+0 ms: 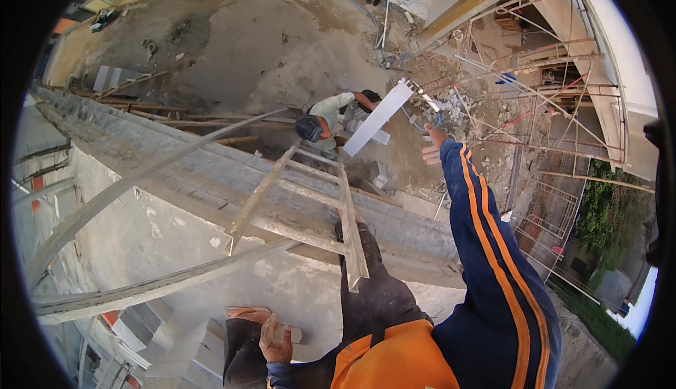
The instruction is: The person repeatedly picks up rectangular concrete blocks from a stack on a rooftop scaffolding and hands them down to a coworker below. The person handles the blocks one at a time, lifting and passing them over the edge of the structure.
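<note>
My right arm stretches out over the edge. At its end, my right hand (435, 144) is open, with fingers extended and nothing held in it. My left hand (276, 340) rests low near my bent knee, its fingers loosely curled but apart, and no object shows in it. Between my arms, the top of a ladder (310, 181) leans on the concrete ledge (415, 228). Down below, a co-worker (331, 118) in a pale top and dark cap bends beside a long light grey block (380, 118). The co-worker's hands are mostly hidden.
A long bar (141, 171) crosses on the left, and another (176, 280) runs nearer. Grey blocks (190, 357) lie at lower left. Scaffolding (556, 93) stands at right, above rubble (458, 111). The ground lies well below the ledge.
</note>
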`<state>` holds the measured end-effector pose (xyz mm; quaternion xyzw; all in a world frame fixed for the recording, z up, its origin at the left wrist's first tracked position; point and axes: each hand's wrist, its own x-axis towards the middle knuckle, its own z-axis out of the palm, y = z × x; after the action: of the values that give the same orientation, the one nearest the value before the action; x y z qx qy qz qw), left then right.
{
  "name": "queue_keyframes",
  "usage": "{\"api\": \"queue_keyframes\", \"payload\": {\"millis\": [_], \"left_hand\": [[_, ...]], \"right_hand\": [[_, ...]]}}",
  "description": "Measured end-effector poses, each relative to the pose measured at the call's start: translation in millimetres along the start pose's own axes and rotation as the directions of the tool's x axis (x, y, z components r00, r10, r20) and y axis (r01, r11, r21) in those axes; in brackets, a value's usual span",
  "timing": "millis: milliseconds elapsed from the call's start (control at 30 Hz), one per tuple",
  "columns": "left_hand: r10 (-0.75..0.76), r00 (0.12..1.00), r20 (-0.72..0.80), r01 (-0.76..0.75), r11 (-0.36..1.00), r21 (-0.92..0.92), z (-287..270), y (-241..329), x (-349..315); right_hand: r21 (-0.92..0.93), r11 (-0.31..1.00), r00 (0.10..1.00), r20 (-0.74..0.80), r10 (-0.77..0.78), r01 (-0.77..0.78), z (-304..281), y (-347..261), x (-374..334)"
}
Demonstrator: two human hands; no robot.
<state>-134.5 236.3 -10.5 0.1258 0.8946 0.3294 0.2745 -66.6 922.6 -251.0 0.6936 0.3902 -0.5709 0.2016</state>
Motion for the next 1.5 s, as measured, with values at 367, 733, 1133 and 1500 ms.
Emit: {"api": "queue_keyframes", "payload": {"millis": [367,733,1133,1500], "left_hand": [[-0.446,0.894,0.027,0.447,0.893,-0.043,-12.5,-30.2,11.2],[-0.443,0.891,0.096,0.434,0.895,0.103,1.0,-58.2,-1.1],[-0.371,0.923,0.105,0.345,0.916,0.203,-0.7,-64.0,-18.7],[-0.117,0.983,0.138,0.166,0.886,-0.433,73.7,-20.0,33.1]], "right_hand": [[-0.17,0.765,0.751,-0.148,-0.643,0.621,91.5,67.9,206.9],[-0.464,0.863,0.735,-0.654,-0.182,-0.199,116.0,100.0,203.9],[-0.698,0.59,0.802,-0.038,-0.596,0.406,9.7,154.5,130.5],[-0.905,-0.367,0.62,0.417,-0.664,0.216,23.9,32.8,-380.8]]}}
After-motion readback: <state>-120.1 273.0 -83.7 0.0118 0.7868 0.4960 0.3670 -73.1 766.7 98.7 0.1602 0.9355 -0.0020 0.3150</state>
